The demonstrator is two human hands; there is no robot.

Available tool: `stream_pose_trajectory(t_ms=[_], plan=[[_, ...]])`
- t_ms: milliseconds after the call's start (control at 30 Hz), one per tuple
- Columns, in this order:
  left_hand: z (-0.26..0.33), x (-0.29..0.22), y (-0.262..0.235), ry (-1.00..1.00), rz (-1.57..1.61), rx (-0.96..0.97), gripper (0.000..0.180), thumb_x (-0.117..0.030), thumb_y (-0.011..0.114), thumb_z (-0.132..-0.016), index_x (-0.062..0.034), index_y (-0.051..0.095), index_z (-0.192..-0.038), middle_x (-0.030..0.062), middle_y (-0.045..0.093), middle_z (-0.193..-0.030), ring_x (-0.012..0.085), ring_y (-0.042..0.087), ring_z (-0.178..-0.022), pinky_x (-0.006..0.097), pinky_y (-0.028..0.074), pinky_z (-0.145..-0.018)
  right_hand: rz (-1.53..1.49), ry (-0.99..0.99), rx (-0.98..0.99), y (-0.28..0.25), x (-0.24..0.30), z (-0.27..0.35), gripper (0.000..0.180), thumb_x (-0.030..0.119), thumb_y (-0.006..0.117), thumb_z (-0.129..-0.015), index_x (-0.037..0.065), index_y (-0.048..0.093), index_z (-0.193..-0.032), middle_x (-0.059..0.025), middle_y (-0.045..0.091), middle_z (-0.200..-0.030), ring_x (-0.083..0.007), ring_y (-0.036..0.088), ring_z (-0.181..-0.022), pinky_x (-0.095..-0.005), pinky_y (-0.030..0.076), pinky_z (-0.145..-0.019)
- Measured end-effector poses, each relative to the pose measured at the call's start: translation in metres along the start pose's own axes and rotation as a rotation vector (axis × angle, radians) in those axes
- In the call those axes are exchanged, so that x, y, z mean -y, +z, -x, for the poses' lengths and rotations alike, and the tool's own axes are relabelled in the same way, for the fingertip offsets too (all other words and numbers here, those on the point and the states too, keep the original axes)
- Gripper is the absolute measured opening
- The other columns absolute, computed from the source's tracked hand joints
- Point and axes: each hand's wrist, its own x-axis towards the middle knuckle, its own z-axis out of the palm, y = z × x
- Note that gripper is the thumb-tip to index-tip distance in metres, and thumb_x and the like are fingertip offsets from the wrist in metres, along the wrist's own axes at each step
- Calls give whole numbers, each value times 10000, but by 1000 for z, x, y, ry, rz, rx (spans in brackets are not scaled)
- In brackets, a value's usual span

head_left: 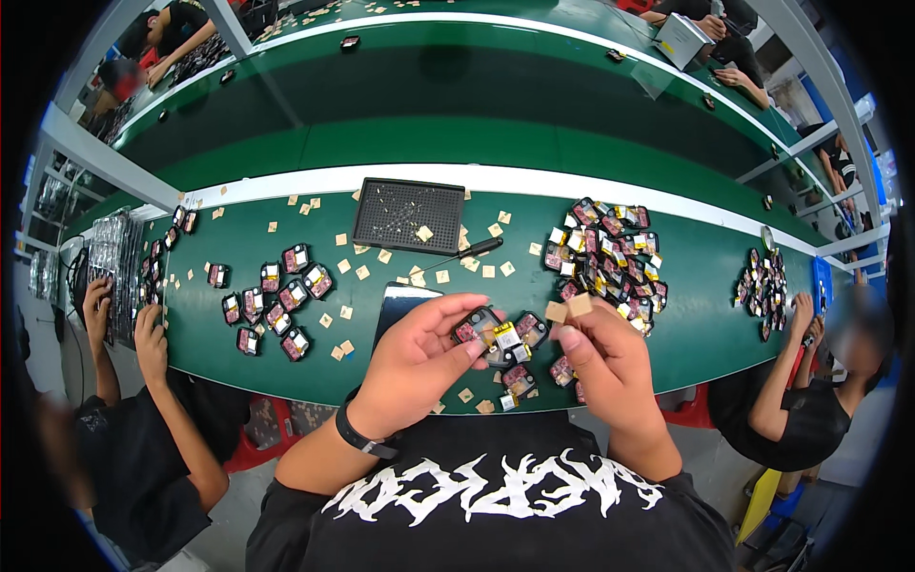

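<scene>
Across green worktop, noted loose squares in tan, scattered around a black tray; also noted, just off the tray's near right corner, a screwdriver. Found directly beyond the right hand, a heaped pile of black-cased units; to the left, a looser group.

Located in the left hand, a unit, gripped between thumb and fingers, with a white-and-yellow battery at its right side. Cannot tell whether attached. Pinched between right thumb and fingers, apparently two held squares. Measured by eye from the right fingers: unit to the left and slightly nearer the body, apart from the squares. Long axis partly covered by left fingers; cannot be fixed. Judged nearer to unit: left hand, already touching.
</scene>
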Motion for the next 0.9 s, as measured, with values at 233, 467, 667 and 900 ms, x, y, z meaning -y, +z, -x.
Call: stream_pose_trajectory(t_ms=[233, 467, 667, 900], plan=[[5, 6, 3, 220, -315, -44, 455, 133, 612, -950, 56, 554, -1395, 187, 632, -1336, 153, 636, -1137, 298, 540, -969, -696, 494, 107, 29, 15, 14, 251, 86, 618, -1029, 48, 450, -1211, -69, 683, -859, -64, 567, -636, -213, 430, -556], [6, 9, 8, 451, -644, -203, 419, 99, 684, -869, -7, 702, -1274, 166, 742, -1099, 171, 724, -917, 272, 590, -775, -759, 651, 146, 38, 15, 3, 236, 70, 636, -1012, 76, 427, -1120, -76, 682, -779, -78, 540, -526, -220, 394, -461], [6, 17, 10, 494, -626, -266, 411, 108, 688, -850, -3, 721, -1244, 179, 745, -1090, 176, 736, -900, 275, 591, -769, -867, 656, 42, 51, 12, 6, 280, 33, 650, -988, 69, 409, -1124, -85, 675, -730, -75, 507, -480, -233, 371, -427], [7, 21, 14, 468, -626, -327, 389, 100, 701, -855, 9, 723, -1232, 177, 744, -1077, 158, 732, -884, 262, 588, -758, -868, 642, -43, 64, 7, 9, 297, 24, 662, -980, 69, 387, -1082, -87, 663, -693, -79, 482, -445, -240, 352, -407]])
